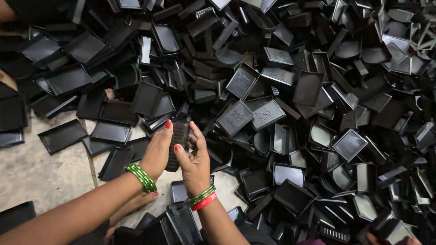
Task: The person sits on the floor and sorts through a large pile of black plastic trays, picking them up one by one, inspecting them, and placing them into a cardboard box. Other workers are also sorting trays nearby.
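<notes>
The stack of trays between the left hand and the right hand is black, with a ribbed edge. Both hands have red-painted nails. The left wrist wears green bangles; the right wrist wears a green bangle beside a red one. The heap of trays spreading far and right is glossy black throughout (some backs bear an embossed pattern). The floor at near left is pale grey with mottled, dusty patches.
</notes>
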